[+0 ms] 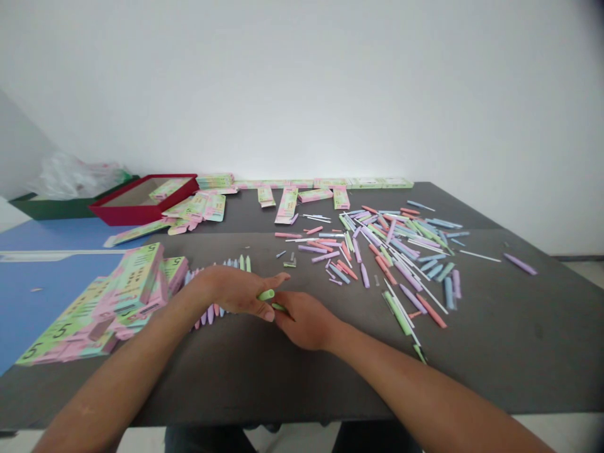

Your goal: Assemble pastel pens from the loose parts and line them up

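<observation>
My left hand (233,289) is closed around a light green pen barrel (266,294), whose open end points toward my right hand. Close beside it, my right hand (306,322) pinches another green pen part (279,307), mostly covered by the fingers. The two hands nearly touch above the dark table. Under and behind my left hand lies a row of pastel pens (210,314), partly hidden by the hand. Just beyond the hands are a few small loose clips (289,263).
A large pile of loose pen parts and white refills (396,245) spreads over the right. Pink-green pen boxes (136,277) are stacked at left. Behind them stand a red tray (113,214) and a green tray (51,207) with clear plastic. More flat boxes (363,183) line the wall.
</observation>
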A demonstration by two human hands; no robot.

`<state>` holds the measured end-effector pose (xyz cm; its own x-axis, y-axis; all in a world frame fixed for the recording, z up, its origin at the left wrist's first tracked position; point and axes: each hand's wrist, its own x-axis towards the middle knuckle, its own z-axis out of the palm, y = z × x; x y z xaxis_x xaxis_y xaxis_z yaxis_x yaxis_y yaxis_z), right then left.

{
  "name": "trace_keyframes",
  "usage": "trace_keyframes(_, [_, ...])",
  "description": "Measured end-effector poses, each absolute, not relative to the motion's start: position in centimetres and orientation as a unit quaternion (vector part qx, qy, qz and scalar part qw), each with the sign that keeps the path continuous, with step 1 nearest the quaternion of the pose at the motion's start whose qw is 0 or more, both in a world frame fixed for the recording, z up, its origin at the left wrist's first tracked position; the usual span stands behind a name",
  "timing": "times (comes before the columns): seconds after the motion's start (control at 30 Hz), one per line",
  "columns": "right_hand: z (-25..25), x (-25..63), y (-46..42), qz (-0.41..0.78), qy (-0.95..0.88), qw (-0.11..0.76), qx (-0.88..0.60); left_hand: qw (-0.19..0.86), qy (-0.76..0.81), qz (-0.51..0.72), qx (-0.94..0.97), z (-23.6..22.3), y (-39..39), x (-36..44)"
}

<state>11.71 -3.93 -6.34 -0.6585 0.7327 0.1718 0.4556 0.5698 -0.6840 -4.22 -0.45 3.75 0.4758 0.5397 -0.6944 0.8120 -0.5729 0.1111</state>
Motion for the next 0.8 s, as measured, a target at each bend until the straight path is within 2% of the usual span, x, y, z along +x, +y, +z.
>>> trace_keyframes(0.13, [-6.6,11.6,-4.4,0.218,-0.901,0.154,-0.341,0.224,0.401,-0.306,0.834,3.4,-0.3,-4.4])
trace_keyframes(0.33, [-6.5,12.7,-3.1,0.151,-0.894,0.077,-0.414,0.216,0.41,-0.312,0.83,3.1,-0.4,-4.1])
trace_keyframes(0.43, [-5.3,14.7,-1.5,0.133,-0.874,0.071,-0.462,0.212,0.42,-0.322,0.822,3.2,-0.5,-4.0])
trace_keyframes(0.63, [-2.7,18.1,2.6,0.049,-0.787,0.13,-0.602,0.214,0.419,-0.31,0.826,3.6,-0.7,-4.2])
trace_keyframes(0.8, [-4.0,14.8,3.7,0.031,-0.84,0.067,-0.538,0.208,0.415,-0.3,0.834,3.6,-0.7,-4.1])
